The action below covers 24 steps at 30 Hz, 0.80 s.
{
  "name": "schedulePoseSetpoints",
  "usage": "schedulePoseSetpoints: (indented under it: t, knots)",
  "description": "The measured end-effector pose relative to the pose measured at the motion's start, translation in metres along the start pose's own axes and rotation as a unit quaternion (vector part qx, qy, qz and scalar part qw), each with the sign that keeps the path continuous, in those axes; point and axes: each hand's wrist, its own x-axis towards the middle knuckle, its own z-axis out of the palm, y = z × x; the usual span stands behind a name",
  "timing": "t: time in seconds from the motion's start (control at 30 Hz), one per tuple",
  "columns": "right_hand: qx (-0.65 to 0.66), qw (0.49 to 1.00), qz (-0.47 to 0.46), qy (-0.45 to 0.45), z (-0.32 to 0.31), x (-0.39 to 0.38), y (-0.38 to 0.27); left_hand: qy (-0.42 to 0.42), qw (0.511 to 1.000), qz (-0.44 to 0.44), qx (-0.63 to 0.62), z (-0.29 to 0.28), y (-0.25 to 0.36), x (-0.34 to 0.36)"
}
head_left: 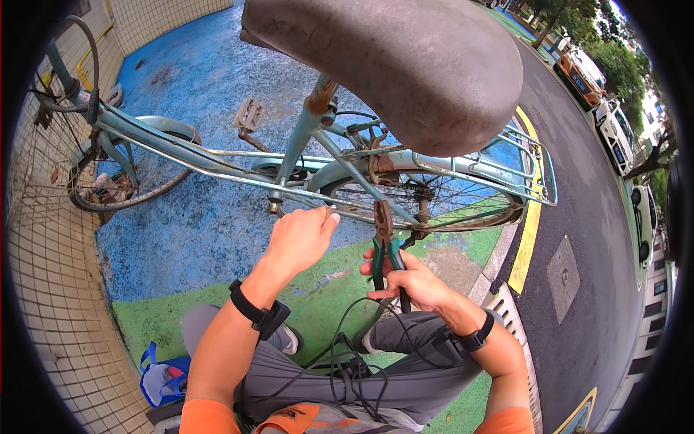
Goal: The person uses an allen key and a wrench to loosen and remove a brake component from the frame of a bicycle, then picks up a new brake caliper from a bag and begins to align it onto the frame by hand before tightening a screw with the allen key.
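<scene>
A worn light-blue bicycle point(155, 137) stands in front of me, its brown-grey saddle point(405, 65) filling the upper middle. My right hand point(416, 281) grips a pair of pliers point(383, 220) with green and black handles and rusty jaws. The jaws point up and overlap the frame near the rear wheel point(463, 206) in this view; I cannot tell whether they touch it. My left hand point(300, 237) is closed, thumb against fingers, beside the lower frame tubes behind the crank area. A small shiny bit shows at its fingertips, too small to name.
A tiled wall point(61, 289) runs along the left. Black cables point(340, 354) hang over my lap, and a blue bag point(160, 380) lies at lower left. Right of the bicycle are a drain grate point(515, 325), a yellow line point(530, 239) and a road with parked cars point(614, 134).
</scene>
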Motion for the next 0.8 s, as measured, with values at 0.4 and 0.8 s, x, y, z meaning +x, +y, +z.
schedulePoseSetpoints:
  t: [0.4,0.8]
  knots:
    - [0.010,0.998,0.049,-0.024,-0.015,0.006,-0.088,-0.019,0.999,0.020,-0.027,-0.001,0.021,0.005]
    - [-0.039,0.996,0.051,-0.056,-0.025,0.009,-0.108,-0.010,0.999,0.035,-0.025,0.004,0.024,0.010]
